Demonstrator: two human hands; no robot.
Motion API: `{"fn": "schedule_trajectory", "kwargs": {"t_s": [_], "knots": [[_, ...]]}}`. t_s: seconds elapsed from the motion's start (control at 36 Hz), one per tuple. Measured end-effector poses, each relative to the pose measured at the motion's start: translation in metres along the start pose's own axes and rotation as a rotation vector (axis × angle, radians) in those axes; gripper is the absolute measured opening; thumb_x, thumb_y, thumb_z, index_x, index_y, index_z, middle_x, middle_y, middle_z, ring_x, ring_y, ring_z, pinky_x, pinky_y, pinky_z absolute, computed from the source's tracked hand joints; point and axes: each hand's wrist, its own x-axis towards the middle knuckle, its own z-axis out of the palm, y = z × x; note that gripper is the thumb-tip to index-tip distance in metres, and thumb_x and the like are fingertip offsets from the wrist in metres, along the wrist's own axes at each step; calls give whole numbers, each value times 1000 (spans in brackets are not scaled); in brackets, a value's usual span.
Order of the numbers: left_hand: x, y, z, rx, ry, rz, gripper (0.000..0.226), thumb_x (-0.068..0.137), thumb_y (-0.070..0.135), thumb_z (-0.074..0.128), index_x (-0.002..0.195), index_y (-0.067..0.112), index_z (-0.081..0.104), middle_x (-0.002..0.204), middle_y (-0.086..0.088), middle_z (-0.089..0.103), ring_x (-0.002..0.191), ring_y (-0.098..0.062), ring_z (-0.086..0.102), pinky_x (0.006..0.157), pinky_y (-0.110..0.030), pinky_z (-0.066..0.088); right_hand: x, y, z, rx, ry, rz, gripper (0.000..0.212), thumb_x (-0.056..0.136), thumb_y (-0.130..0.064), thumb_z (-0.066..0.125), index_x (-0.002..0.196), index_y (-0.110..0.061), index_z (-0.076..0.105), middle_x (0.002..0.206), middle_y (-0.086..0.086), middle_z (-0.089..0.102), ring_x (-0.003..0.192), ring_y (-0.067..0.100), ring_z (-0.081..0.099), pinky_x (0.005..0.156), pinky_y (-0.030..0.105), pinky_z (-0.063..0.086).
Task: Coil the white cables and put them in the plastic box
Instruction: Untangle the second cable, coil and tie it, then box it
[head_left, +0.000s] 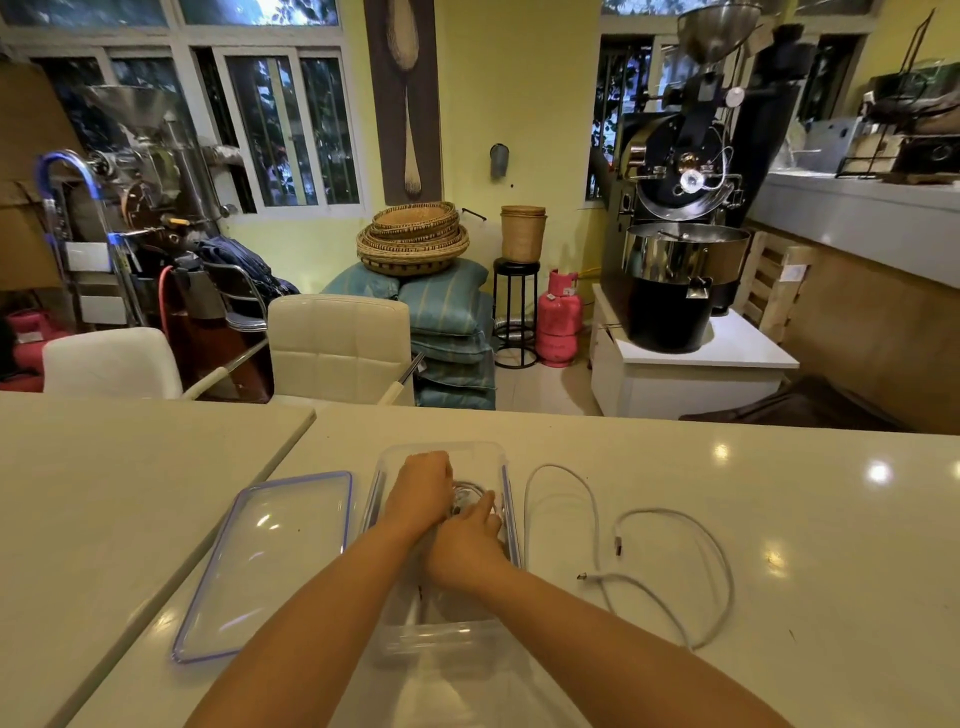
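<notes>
Head view: both hands reach into the clear box (510, 525), near centre. The left hand (421, 486) curls over the coiled cable (470, 492), seemingly gripping it. The right hand (465, 543) presses the coil with stretched fingers. Once let go, the coil may spring open and climb the wall. A loose cable (675, 519) lies uncoiled right of the box, and the lid (270, 561) lies left. The glossy white table (805, 483) faces chairs (337, 343) and a far-right roaster (675, 208).
</notes>
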Motion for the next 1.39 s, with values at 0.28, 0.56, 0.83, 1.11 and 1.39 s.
{"fn": "schedule_trajectory", "kwargs": {"t_s": [0.28,0.56,0.83,1.11,1.39], "knots": [[4,-3,2,-127,-5,-21,23,88,6,53,102,-1,69,106,-20,70,97,-28,65,82,-29,49,-4,-1,3,-262,-17,-53,98,86,-32,58,142,1,-16,153,22,-17,143,34,-7,117,42,9],[3,-3,-2,-247,6,-58,28,91,2,44,108,-4,64,117,-21,65,109,-29,59,92,-29,44,-2,-4,1,-198,1,-36,97,85,-28,60,144,-3,-13,154,18,-15,144,32,-4,117,42,11],[2,0,-7,-278,25,-58,27,92,4,43,106,-3,65,114,-19,65,107,-28,58,91,-29,43,-15,-10,-14,-199,-7,-62,90,87,-20,57,145,-6,-12,154,17,-18,144,34,0,118,40,14],[0,5,-14,-238,19,-39,26,93,4,43,106,-2,65,114,-19,65,106,-28,58,90,-29,43,-29,-11,-24,-297,-6,-157,86,89,-19,53,143,1,-10,154,23,-9,143,36,5,118,41,16],[-6,37,-31,-267,20,22,26,93,8,44,111,1,61,116,-18,64,107,-28,57,91,-30,42,-31,-2,-57,-140,176,-312,59,89,-25,47,139,-6,22,139,15,34,128,30,35,104,39,35]]}}
